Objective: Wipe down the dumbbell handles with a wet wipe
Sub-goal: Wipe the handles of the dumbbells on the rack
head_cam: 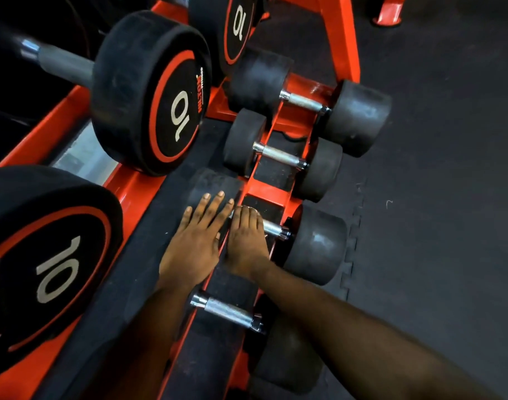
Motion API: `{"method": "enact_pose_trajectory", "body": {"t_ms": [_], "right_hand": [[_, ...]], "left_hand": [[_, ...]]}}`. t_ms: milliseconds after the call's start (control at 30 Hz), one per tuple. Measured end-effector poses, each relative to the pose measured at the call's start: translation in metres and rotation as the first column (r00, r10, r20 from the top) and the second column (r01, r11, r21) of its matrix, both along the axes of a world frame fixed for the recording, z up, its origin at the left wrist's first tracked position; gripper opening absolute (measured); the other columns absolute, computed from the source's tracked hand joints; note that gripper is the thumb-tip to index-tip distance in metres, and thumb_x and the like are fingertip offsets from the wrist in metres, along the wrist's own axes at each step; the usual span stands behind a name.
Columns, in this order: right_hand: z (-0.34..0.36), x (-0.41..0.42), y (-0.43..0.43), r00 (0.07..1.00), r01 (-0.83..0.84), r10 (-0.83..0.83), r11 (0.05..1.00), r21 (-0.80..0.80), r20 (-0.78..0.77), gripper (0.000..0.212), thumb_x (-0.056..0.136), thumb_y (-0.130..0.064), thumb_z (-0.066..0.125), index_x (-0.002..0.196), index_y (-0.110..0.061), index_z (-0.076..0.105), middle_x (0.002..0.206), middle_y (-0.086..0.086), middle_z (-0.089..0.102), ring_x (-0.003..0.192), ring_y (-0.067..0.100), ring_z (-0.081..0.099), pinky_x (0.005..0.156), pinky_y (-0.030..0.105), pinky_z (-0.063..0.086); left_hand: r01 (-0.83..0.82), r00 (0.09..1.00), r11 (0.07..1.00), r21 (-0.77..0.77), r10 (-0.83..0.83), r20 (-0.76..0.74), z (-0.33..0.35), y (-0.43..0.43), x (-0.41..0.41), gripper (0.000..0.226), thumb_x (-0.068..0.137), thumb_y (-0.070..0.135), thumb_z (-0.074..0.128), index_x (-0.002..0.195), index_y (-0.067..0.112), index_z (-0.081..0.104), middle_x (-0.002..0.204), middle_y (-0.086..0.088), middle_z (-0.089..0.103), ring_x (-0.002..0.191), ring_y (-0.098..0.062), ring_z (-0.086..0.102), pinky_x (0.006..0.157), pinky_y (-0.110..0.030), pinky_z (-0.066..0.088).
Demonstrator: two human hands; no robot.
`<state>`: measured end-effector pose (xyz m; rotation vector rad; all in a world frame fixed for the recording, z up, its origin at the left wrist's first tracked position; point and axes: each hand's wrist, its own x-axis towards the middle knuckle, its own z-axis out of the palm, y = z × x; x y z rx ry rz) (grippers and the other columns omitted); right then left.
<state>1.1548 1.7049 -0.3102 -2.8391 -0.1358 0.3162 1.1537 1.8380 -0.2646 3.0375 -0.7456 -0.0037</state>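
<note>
Chrome handle [273,229] of the second-nearest small dumbbell [316,245] lies under the right hand [247,241], whose fingers curl over it. No wet wipe shows for certain, only a pale sliver at the fingertips. The left hand [195,243] lies flat, fingers straight and spread, on that dumbbell's other rubber head [215,183]. Wiping looks to be mid-row: three more handles sit on the red rack [265,187], and none shows whether it has been cleaned. Big dumbbells [148,93] read "10"; their red brand lettering is illegible.
</note>
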Motion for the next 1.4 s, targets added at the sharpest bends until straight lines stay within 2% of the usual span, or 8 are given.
{"method": "enact_pose_trajectory", "body": {"t_ms": [167, 367, 600, 767, 967, 1133, 1300, 1400], "right_hand": [[0.011, 0.043, -0.012, 0.985, 0.060, -0.040, 0.991, 0.121, -0.166, 0.076, 0.076, -0.045, 0.069, 0.133, -0.007, 0.038, 0.132, 0.016, 0.050, 0.122, 0.032, 0.047, 0.103, 0.042, 0.035], [-0.001, -0.003, -0.047, 0.990, 0.027, -0.073, 0.941, -0.338, -0.122, 0.061, 0.088, -0.033, 0.050, 0.139, -0.003, 0.032, 0.131, 0.016, 0.045, 0.120, 0.031, 0.044, 0.108, 0.045, 0.031], [0.006, 0.014, 0.004, 0.997, 0.048, -0.052, 0.996, -0.073, -0.059, 0.103, 0.077, -0.040, 0.069, 0.151, 0.004, 0.012, 0.148, 0.020, 0.030, 0.138, 0.036, 0.028, 0.120, 0.049, 0.015], [-0.006, -0.034, -0.027, 0.989, 0.094, -0.123, 0.951, -0.294, -0.082, 0.094, 0.093, -0.035, 0.047, 0.147, 0.010, -0.015, 0.158, 0.031, 0.002, 0.147, 0.045, 0.002, 0.121, 0.051, 0.006], [-0.005, 0.001, 0.008, 1.000, 0.005, -0.005, 0.999, -0.045, 0.013, 0.103, 0.085, -0.041, 0.055, 0.152, 0.004, -0.009, 0.161, 0.025, -0.005, 0.149, 0.038, -0.007, 0.122, 0.050, 0.000], [-0.015, -0.043, -0.019, 0.994, 0.079, -0.103, 0.925, -0.373, -0.044, 0.094, 0.094, -0.037, 0.040, 0.144, 0.013, -0.021, 0.153, 0.041, -0.007, 0.144, 0.053, -0.003, 0.120, 0.057, 0.005], [0.008, -0.007, -0.002, 0.880, 0.337, -0.406, 0.900, -0.277, -0.248, 0.078, 0.097, -0.030, 0.041, 0.146, 0.016, 0.002, 0.150, 0.042, 0.014, 0.143, 0.053, 0.014, 0.119, 0.058, 0.010], [0.016, 0.015, -0.025, 0.923, 0.154, -0.255, 0.931, -0.332, -0.288, 0.070, 0.088, -0.031, 0.054, 0.142, 0.005, 0.029, 0.140, 0.025, 0.046, 0.134, 0.038, 0.040, 0.120, 0.054, 0.008]], "left_hand": [[-0.007, 1.000, 1.000, -0.006, 0.007, -0.006, 0.002, -0.001, -0.001, 0.079, 0.095, 0.018, 0.043, 0.163, 0.029, 0.004, 0.171, 0.006, -0.007, 0.157, -0.016, -0.010, 0.127, -0.046, 0.007], [-0.001, 0.999, 1.000, -0.015, 0.001, -0.035, 0.005, 0.000, 0.000, 0.077, 0.096, 0.019, 0.039, 0.163, 0.030, 0.001, 0.170, 0.007, -0.008, 0.156, -0.015, -0.013, 0.127, -0.046, 0.005], [-0.014, 0.999, 1.000, -0.001, 0.014, -0.030, 0.004, 0.000, -0.001, 0.078, 0.096, 0.019, 0.039, 0.163, 0.029, 0.001, 0.170, 0.006, -0.010, 0.156, -0.016, -0.013, 0.127, -0.045, 0.004], [-0.009, 0.999, 0.999, -0.034, 0.008, -0.040, 0.005, 0.000, -0.001, 0.079, 0.095, 0.017, 0.040, 0.163, 0.030, 0.005, 0.171, 0.007, -0.005, 0.157, -0.015, -0.010, 0.127, -0.046, 0.007], [-0.018, 1.000, 0.999, -0.041, 0.017, -0.021, 0.003, -0.001, -0.001, 0.080, 0.095, 0.013, 0.048, 0.163, 0.029, 0.010, 0.171, 0.007, -0.003, 0.157, -0.016, -0.006, 0.127, -0.045, 0.008], [-0.013, 0.999, 0.998, -0.056, 0.011, -0.033, 0.005, 0.000, -0.001, 0.080, 0.094, 0.013, 0.044, 0.163, 0.030, 0.007, 0.171, 0.008, -0.002, 0.157, -0.016, -0.007, 0.127, -0.046, 0.007], [-0.013, 1.000, 0.998, -0.053, 0.012, -0.029, 0.004, 0.000, -0.002, 0.077, 0.095, 0.016, 0.039, 0.163, 0.031, 0.007, 0.171, 0.007, -0.001, 0.157, -0.016, -0.006, 0.127, -0.047, 0.010], [-0.013, 0.999, 0.997, -0.074, 0.010, -0.032, 0.005, 0.000, -0.001, 0.077, 0.095, 0.014, 0.041, 0.163, 0.031, 0.007, 0.171, 0.008, -0.002, 0.157, -0.014, -0.007, 0.127, -0.046, 0.008]]}}
